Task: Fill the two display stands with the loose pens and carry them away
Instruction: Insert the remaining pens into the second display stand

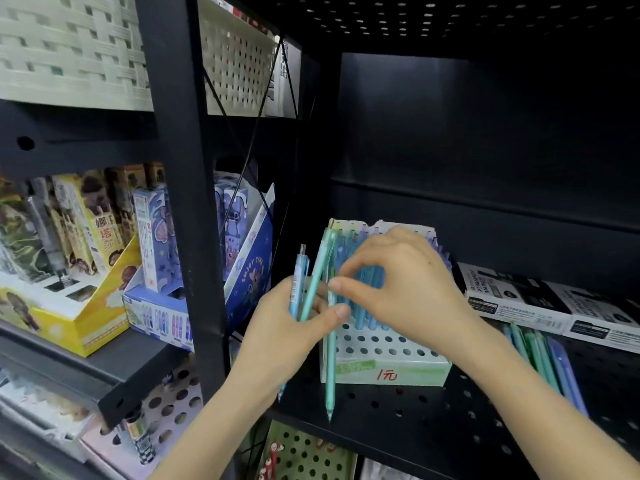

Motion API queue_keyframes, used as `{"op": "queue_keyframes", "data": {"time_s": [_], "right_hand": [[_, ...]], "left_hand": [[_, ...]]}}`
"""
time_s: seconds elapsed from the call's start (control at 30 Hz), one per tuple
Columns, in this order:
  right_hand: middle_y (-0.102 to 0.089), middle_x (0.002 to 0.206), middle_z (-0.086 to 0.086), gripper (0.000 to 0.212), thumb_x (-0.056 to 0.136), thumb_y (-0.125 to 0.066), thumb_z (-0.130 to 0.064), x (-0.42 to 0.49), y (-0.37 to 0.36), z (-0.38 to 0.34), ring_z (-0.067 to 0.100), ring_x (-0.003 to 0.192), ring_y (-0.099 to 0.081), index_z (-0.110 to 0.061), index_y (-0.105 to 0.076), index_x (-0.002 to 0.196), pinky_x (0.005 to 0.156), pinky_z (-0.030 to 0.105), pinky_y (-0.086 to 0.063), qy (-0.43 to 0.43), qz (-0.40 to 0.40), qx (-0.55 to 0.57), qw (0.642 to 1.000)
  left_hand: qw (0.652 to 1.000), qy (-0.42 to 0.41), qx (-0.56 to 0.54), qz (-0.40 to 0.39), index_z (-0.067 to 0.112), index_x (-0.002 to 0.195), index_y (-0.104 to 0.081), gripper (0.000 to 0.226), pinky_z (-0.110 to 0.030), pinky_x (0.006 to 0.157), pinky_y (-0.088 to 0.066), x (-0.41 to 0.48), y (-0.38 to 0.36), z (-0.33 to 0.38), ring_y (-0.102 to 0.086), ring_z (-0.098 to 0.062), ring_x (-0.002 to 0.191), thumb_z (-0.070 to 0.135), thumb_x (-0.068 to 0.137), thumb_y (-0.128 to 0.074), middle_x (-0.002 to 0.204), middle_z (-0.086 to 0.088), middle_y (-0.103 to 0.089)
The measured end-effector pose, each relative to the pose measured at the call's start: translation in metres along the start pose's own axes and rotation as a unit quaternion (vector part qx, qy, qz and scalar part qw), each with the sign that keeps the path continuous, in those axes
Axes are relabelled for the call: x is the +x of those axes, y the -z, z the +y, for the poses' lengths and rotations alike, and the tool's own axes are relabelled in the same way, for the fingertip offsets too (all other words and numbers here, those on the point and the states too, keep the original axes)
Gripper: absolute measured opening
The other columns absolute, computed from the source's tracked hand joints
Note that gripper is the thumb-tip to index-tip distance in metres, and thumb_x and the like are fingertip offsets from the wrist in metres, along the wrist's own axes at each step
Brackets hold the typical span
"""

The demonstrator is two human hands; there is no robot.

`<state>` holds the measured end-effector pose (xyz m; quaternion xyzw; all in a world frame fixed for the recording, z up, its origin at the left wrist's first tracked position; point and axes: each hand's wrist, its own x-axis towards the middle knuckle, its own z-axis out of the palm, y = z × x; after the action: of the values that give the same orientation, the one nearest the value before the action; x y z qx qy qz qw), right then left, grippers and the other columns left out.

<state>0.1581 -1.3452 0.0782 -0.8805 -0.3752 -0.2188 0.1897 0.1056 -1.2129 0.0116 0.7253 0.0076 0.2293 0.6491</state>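
Right hand (408, 289) and left hand (277, 330) meet over a black perforated shelf (433, 420). On it stands a white display stand (391, 370), its back rows filled with blue and teal pens, its front holes bare. Loose pens (543, 362) lie on the shelf to its right, near white marker boxes (519, 296). The left hand curls round two pens (300, 275). The right hand pinches a teal pen (331, 375) between thumb and forefinger, tip down, at the stand's left front corner.
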Motion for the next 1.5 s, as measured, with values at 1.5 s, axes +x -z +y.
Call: {"op": "queue_keyframes", "data": {"time_s": [1.5], "right_hand": [[-0.068, 0.071, -0.009, 0.010, 0.085, -0.064, -0.028, -0.001, 0.009, 0.018, 0.005, 0.067, -0.063, -0.022, -0.070, 0.080, 0.067, 0.025, -0.052, -0.169, 0.250, 0.271, 0.914]], "left_hand": [[0.996, -0.063, 0.051, 0.043, 0.032, 0.096, -0.055, 0.018, -0.023, 0.071, -0.040, 0.001, 0.013, -0.012, -0.048, 0.003, 0.071, 0.031, 0.098, -0.037, 0.071, 0.025, -0.051]]}}
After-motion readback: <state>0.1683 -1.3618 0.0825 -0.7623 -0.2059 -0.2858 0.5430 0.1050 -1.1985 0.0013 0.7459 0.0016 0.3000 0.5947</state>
